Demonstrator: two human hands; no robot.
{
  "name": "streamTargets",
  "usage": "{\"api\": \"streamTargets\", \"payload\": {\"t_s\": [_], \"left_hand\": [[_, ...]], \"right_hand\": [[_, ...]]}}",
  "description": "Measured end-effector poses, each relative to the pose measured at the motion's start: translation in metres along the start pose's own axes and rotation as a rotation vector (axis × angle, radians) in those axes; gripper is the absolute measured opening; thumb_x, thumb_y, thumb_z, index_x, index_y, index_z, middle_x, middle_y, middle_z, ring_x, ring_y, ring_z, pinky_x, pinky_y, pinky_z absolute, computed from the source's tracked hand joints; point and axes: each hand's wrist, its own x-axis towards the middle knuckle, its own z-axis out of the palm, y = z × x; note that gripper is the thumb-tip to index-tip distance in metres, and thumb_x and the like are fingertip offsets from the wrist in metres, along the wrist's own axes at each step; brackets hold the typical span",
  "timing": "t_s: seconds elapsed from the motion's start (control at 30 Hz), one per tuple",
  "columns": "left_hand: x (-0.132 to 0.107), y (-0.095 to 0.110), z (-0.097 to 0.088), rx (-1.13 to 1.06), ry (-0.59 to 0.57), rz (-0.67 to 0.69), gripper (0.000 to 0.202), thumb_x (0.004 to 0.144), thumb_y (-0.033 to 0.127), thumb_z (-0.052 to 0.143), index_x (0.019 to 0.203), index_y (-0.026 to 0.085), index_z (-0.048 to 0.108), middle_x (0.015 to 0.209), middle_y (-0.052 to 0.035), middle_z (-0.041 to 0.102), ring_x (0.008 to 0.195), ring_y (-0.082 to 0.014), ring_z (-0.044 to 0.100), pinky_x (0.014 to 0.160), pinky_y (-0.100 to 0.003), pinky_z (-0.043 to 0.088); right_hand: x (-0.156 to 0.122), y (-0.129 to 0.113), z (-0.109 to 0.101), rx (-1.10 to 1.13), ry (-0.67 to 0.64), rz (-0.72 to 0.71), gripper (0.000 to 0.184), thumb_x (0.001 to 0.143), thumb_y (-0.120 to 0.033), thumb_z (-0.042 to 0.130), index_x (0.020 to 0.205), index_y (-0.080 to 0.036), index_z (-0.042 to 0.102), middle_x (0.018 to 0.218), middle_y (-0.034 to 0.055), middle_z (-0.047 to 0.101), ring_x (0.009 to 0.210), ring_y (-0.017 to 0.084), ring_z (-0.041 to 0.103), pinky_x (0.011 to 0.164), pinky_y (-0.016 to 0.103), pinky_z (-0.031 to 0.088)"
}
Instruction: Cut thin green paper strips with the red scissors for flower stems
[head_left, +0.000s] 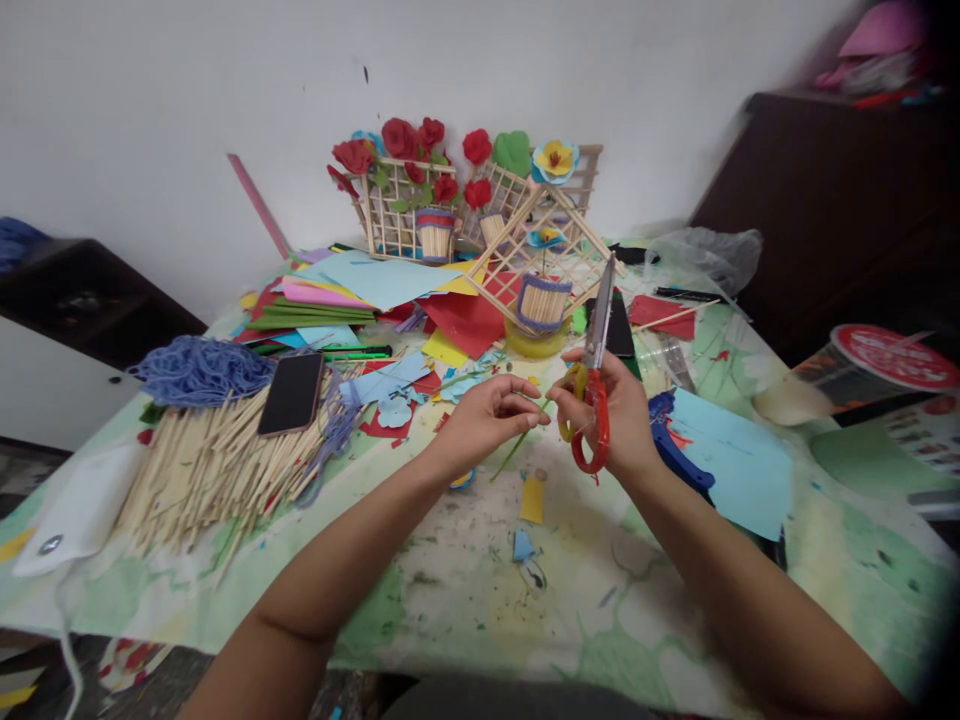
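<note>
1. Head view shows your right hand [611, 420] closed around the scissors [598, 330]. Your fingers go through the red and yellow handles. The blades point up and away from you, and they look shut.
2. Your left hand [487, 415] is curled, with the finger and thumb pinched on a thin green strip [508, 458]. The strip hangs down just above the tabletop [465, 590], right beside the scissors.
3. Both hands are close together, over the middle of the tabletop.
4. Done, it seems: stick frames with red paper flowers [420, 200] stand at the back by the wall. A little stick pot [541, 300] sits in front of them.
5. Small cut bits lie under your hands, like a yellow paper piece [532, 498].
6. Left, it seems, is a lot. A big pile of wooden sticks [202, 460] lies on your left, with a phone [292, 392] on top and blue yarn [199, 370] behind it.
7. A stack of coloured paper [330, 295] lies farther back, and a light blue sheet [731, 465] lies on your right.
</note>
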Motion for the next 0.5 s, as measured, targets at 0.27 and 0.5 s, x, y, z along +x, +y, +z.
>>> {"api": "streamTargets", "payload": {"t_s": [0.27, 0.5], "left_hand": [[-0.0005, 0.0021, -0.0004, 0.019, -0.008, -0.010, 0.025, 0.069, 0.023, 0.071, 0.087, 0.014, 0.057, 0.076, -0.0052, 0.069, 0.084, -0.0190, 0.068, 0.077, -0.031, 0.048], [0.0008, -0.0012, -0.0007, 0.041, -0.038, -0.013, 0.021, 0.071, 0.026, 0.069, 0.084, 0.013, 0.059, 0.077, -0.0065, 0.070, 0.078, -0.0168, 0.067, 0.076, -0.031, 0.048]], "right_hand": [[0.0010, -0.0020, -0.0030, 0.003, 0.059, -0.040, 0.035, 0.067, -0.024, 0.068, 0.097, -0.022, 0.050, 0.060, -0.0077, 0.052, 0.047, 0.009, 0.052, 0.043, 0.022, 0.042], [0.0015, -0.0026, -0.0031, 0.003, 0.045, -0.028, 0.038, 0.066, -0.026, 0.068, 0.098, -0.022, 0.050, 0.061, -0.0070, 0.055, 0.046, 0.009, 0.052, 0.042, 0.022, 0.040]]}}
